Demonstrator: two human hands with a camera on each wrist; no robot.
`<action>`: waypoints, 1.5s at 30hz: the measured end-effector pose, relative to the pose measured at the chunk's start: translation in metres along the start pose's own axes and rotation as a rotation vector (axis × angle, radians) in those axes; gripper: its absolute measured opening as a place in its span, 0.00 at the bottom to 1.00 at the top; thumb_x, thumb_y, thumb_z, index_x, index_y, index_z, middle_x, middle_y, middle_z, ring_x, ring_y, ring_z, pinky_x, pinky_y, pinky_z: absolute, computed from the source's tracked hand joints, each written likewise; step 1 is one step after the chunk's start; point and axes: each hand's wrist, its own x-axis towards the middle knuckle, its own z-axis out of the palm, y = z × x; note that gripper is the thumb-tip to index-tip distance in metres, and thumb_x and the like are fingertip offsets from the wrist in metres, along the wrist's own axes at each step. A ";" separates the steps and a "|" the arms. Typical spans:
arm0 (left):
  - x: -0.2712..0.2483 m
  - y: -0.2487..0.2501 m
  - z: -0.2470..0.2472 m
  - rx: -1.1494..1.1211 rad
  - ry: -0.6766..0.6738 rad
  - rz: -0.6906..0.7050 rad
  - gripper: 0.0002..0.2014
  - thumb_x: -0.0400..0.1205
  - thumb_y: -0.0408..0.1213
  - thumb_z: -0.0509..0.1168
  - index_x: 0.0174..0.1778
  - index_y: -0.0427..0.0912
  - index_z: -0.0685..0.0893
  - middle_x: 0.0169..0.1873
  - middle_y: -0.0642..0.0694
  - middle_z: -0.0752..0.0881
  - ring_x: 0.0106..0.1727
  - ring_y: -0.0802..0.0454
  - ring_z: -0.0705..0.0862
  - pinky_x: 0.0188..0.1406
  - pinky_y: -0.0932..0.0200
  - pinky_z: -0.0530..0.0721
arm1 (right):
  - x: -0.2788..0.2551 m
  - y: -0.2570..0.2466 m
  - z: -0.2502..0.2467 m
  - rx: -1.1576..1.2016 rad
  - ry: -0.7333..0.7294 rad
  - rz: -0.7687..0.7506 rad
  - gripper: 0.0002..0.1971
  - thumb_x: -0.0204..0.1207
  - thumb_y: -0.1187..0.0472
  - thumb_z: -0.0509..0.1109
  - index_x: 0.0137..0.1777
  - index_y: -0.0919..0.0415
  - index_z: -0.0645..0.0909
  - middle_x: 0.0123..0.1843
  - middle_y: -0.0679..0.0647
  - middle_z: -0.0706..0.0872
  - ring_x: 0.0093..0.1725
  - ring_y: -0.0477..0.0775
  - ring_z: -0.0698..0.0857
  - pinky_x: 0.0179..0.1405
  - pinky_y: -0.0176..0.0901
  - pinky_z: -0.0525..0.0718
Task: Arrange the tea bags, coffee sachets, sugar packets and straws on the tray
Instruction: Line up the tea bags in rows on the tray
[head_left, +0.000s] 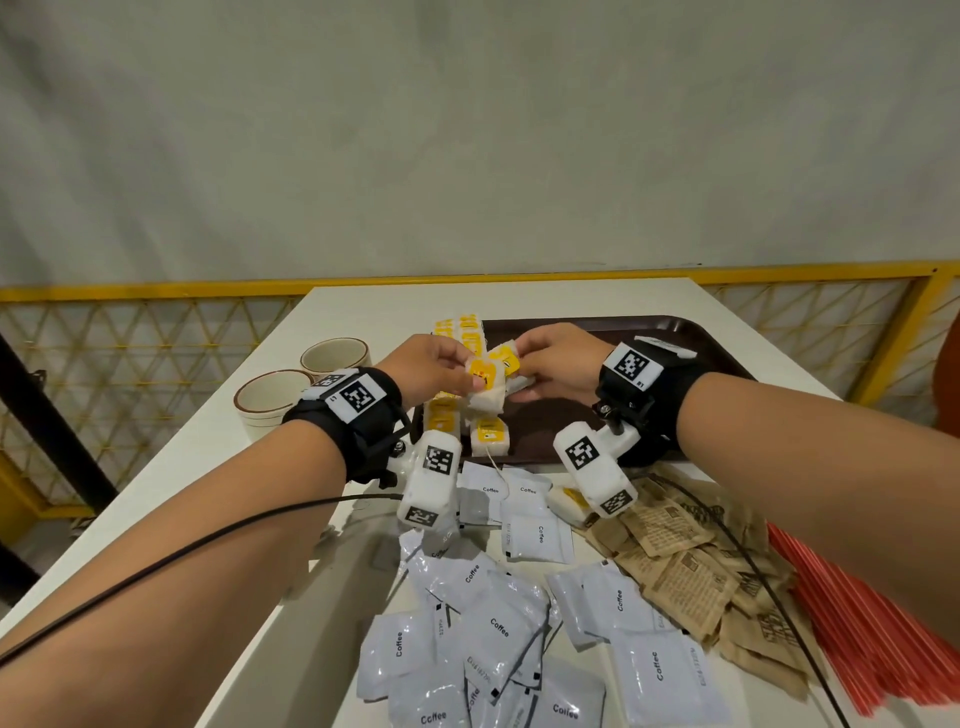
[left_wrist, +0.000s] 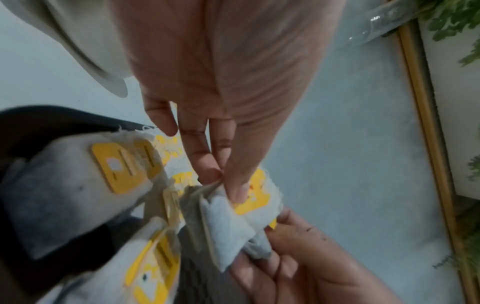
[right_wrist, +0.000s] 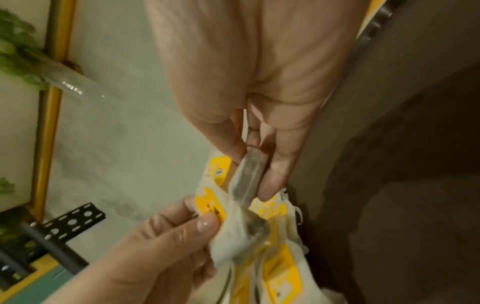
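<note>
Both hands hover over the left end of the dark brown tray (head_left: 696, 338). My left hand (head_left: 457, 371) pinches a white tea bag with a yellow tag (head_left: 485, 384) between thumb and fingers (left_wrist: 233, 185). My right hand (head_left: 530, 366) pinches another tea bag (head_left: 506, 358), which touches the first one; its fingertips (right_wrist: 272, 185) clamp the folded bag (right_wrist: 248, 174). More tea bags (head_left: 441, 415) lie in a row along the tray's left side. White coffee sachets (head_left: 493, 623), brown sugar packets (head_left: 675, 566) and red straws (head_left: 857, 623) lie on the table in front of the tray.
Two beige cups (head_left: 270, 397) stand on the white table (head_left: 363, 306) left of the tray. One loose tea bag (head_left: 569, 501) lies by the tray's near edge. A yellow mesh railing (head_left: 156, 353) runs behind the table. A black cable (head_left: 208, 535) crosses my left forearm.
</note>
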 end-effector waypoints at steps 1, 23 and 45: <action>0.001 -0.001 0.000 -0.012 0.017 0.003 0.07 0.73 0.26 0.74 0.40 0.40 0.83 0.37 0.45 0.87 0.35 0.57 0.86 0.33 0.70 0.80 | 0.000 0.001 0.001 0.005 -0.017 0.007 0.09 0.80 0.78 0.59 0.51 0.71 0.79 0.49 0.64 0.83 0.47 0.57 0.86 0.42 0.44 0.90; 0.001 0.004 0.000 0.005 0.078 0.023 0.09 0.73 0.29 0.75 0.33 0.45 0.83 0.30 0.51 0.83 0.30 0.59 0.79 0.30 0.67 0.73 | 0.011 0.011 0.002 -0.139 0.061 -0.125 0.06 0.78 0.69 0.69 0.49 0.61 0.86 0.51 0.68 0.87 0.45 0.60 0.83 0.50 0.53 0.87; 0.002 0.009 0.001 0.413 -0.039 0.000 0.07 0.79 0.34 0.70 0.39 0.40 0.78 0.31 0.49 0.83 0.29 0.61 0.81 0.24 0.76 0.75 | -0.004 0.016 -0.029 -0.467 -0.256 0.087 0.08 0.72 0.70 0.75 0.46 0.58 0.83 0.37 0.49 0.86 0.40 0.47 0.86 0.48 0.47 0.88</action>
